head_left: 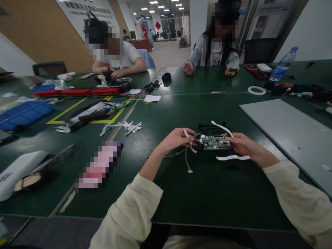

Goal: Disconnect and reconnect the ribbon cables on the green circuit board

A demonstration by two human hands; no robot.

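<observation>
A small green circuit board (215, 142) hangs just above the dark green table (207, 193), held between both hands. My right hand (242, 144) grips its right end, fingers closed round the edge. My left hand (176, 139) pinches a thin cable (187, 157) with a white tag at the board's left end. White flat ribbon strips (232, 157) stick out from the board above and below my right hand. A black part (207, 127) lies on the table just behind the board.
A grey panel (287, 128) lies at right. White paper strips (127, 127) and coloured wires (124, 103) lie at left, with a blue tray (23, 114) and red strip (77, 92). Two people sit across the table. A water bottle (284, 64) and tape roll (256, 90) stand far right.
</observation>
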